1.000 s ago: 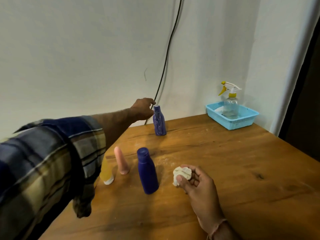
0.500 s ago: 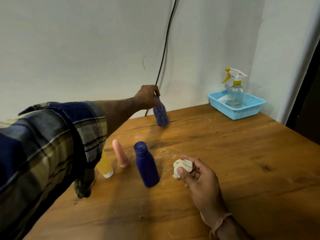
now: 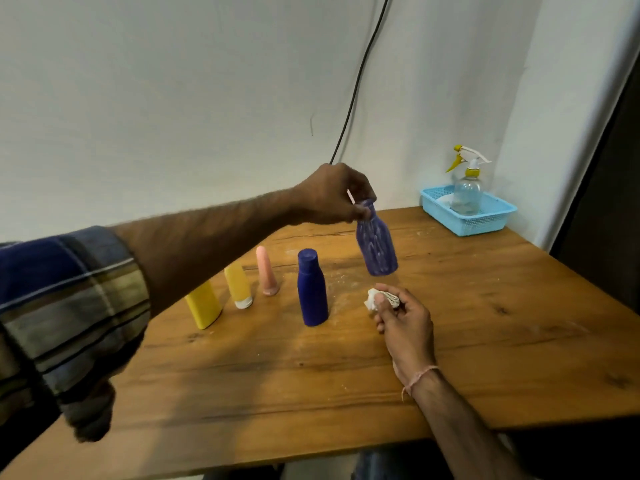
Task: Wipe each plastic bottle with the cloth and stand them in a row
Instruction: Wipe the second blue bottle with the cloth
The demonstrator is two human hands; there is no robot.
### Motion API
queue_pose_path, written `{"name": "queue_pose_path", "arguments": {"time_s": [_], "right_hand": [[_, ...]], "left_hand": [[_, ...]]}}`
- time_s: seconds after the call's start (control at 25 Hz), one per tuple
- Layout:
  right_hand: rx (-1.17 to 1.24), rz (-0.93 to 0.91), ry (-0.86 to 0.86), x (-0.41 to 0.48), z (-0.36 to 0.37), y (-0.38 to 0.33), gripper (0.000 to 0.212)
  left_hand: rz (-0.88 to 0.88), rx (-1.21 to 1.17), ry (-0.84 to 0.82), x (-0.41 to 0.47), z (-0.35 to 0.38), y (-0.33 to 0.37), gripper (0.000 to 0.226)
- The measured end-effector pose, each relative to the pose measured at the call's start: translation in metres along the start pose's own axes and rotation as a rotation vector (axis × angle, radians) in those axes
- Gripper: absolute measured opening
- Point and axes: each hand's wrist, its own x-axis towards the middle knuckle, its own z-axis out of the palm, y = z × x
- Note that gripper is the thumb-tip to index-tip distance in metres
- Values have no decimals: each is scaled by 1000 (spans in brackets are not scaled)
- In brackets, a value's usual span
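Wooden and brown, the big table point(image 3: 450, 341) holds a dark blue plastic bottle point(image 3: 311, 289) with a round cap, standing up. Left of that bottle stand a pink cone-shaped bottle point(image 3: 266, 271), a yellow tube point(image 3: 237, 284) on its white cap and a flat yellow bottle point(image 3: 202, 304), all in a row. The left hand point(image 3: 329, 197) is up in the air, above and right of the dark blue bottle. Its fingers and thumb pinch the neck of a streaky blue plastic bottle point(image 3: 377, 247). That one hangs off the table, tilted, with its neck up at the fingers and its bottom pointing down and right. The right hand point(image 3: 405, 323) sits low, just right of the dark blue bottle, fingers curled round a small crumpled white cloth point(image 3: 372, 299). The hanging bottle's bottom is just above the cloth, so I think the right hand only has to lift a little to rub it.
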Motion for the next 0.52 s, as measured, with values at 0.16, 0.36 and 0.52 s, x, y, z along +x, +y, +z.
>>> {"name": "queue_pose_path", "arguments": {"time_s": [0.16, 0.36, 0.52], "right_hand": [[8, -11, 66, -26, -12, -6, 10], [82, -34, 160, -55, -33, -12, 9], [101, -82, 139, -70, -38, -14, 14]], "left_hand": [[126, 238, -44, -40, 10, 28, 30], [-102, -26, 199, -120, 44, 34, 36], [-329, -493, 443, -189, 98, 16, 32]]}}
